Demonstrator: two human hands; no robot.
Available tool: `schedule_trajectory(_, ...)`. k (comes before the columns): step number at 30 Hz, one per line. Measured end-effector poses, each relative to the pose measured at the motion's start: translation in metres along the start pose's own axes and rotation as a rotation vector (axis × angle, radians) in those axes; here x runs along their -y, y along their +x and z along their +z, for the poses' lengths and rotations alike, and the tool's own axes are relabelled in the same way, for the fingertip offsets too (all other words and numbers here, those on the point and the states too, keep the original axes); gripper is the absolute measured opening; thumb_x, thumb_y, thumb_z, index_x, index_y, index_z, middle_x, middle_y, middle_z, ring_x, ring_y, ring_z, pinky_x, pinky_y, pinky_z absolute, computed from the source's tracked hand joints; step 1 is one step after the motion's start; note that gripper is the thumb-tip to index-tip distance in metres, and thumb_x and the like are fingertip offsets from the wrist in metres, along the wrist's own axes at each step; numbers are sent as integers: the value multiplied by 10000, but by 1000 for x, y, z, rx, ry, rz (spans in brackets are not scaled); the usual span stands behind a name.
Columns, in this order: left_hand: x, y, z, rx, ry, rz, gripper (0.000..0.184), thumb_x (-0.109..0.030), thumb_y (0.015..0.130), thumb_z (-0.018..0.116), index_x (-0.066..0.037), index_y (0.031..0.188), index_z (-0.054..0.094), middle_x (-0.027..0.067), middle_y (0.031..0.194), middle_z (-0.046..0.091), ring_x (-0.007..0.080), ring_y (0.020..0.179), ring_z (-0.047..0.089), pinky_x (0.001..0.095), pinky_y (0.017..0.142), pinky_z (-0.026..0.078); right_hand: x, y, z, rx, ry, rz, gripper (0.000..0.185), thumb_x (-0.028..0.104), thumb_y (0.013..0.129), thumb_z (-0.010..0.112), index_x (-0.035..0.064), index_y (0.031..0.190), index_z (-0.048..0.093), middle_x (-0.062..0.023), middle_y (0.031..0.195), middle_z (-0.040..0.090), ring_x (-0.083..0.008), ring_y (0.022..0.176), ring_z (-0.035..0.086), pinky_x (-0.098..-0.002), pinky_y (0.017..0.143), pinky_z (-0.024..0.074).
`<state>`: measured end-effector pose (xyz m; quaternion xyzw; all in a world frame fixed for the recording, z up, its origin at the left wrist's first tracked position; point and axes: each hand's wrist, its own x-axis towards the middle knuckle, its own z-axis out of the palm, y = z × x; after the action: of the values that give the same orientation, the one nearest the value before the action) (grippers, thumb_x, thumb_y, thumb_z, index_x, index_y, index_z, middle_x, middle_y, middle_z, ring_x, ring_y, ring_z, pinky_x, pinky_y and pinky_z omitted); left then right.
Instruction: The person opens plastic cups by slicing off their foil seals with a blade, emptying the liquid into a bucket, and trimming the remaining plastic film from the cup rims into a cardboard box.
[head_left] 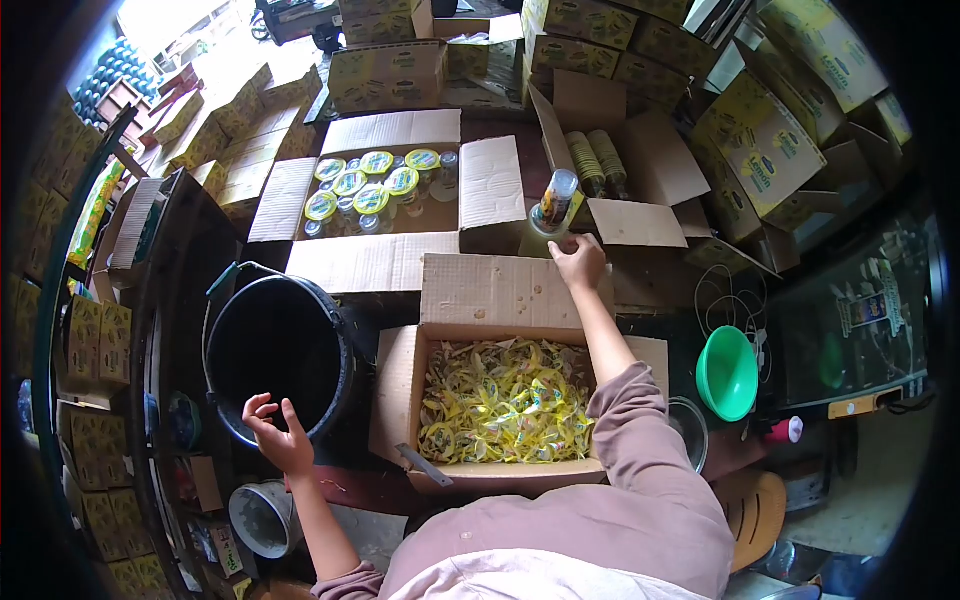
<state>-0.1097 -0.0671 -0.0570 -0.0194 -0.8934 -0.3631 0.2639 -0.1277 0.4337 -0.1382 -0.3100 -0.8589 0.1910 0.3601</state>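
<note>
My left hand (280, 435) is raised beside the rim of a black bucket (345, 345), its fingers apart and holding nothing. My right hand (580, 263) reaches past the open carton (500, 290), fingers bent together near the foot of a clear cylindrical container (555, 200). This container stands upright with dark and coloured contents showing. Whether my right fingers grip its pale base or something small is hidden. Between my arms, the carton holds a heap of crumpled yellow printed wrappers (510, 400). A flat metal blade-like strip (424, 465) lies over its near left corner.
Behind, an open carton (385, 247) holds several lidded cups (371, 199). Another carton (640, 222) at back right holds stacked yellow lids (588, 165). A green bowl (727, 373) and white cable (735, 300) lie right. Yellow boxes (765, 150) are piled around; a grey bucket (265, 520) stands lower left.
</note>
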Motion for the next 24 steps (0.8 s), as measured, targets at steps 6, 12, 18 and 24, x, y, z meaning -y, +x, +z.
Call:
schedule_trajectory(6, 2, 0, 1, 1, 1, 0, 289, -228, 840, 540, -75, 1060, 433, 56, 999, 528, 171, 802, 522, 300, 743, 390, 1, 2, 10, -8, -24, -5, 176, 276, 598, 721, 118, 626, 649, -56, 726, 588, -257, 718, 572, -385, 648, 439)
schedule_trajectory(12, 1, 0, 0, 11, 7, -11, 307, -208, 827, 557, -65, 1064, 426, 62, 1003, 525, 179, 797, 519, 309, 737, 392, -6, 5, 16, 4, -47, -22, 118, 257, 608, 701, 151, 609, 649, -36, 722, 581, -249, 741, 561, -391, 659, 423)
schedule_trajectory(18, -1, 0, 0, 12, 5, -17, 315, -201, 820, 563, -61, 1064, 421, 59, 1004, 523, 178, 796, 517, 316, 733, 391, -9, 8, 15, -12, -131, -142, 96, 218, 599, 684, 149, 580, 620, -19, 723, 577, -232, 759, 548, -384, 674, 414)
schedule_trajectory(24, -1, 0, 0, 18, 16, -13, 309, -209, 824, 562, -59, 1057, 425, 62, 1000, 522, 178, 791, 513, 313, 732, 390, -7, 11, 10, 12, -148, -261, 88, 178, 603, 664, 121, 587, 599, -23, 740, 581, -234, 774, 543, -382, 679, 415)
